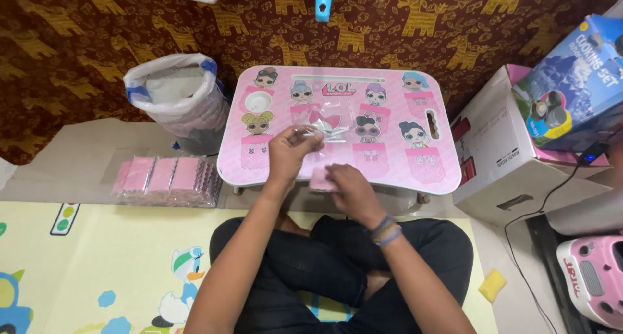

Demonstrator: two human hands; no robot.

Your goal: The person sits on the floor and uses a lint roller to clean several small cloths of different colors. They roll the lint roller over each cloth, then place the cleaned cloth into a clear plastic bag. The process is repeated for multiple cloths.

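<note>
I sit cross-legged at a small pink lap table [415,172] printed with cartoon dolls. My left hand [289,153] pinches a clear crinkly plastic sleeve [324,131] above the table's middle. My right hand [347,185] rests on a small folded pink cloth [319,178] at the table's near edge. Both hands are close together, the sleeve just beyond the cloth.
A row of packed pink cloths in clear sleeves [169,178] lies on the floor to the left. Behind it stands a plastic sack [178,100] full of pink cloths. Cardboard boxes [513,159] stand to the right, with a yellow sponge [492,285] on the floor.
</note>
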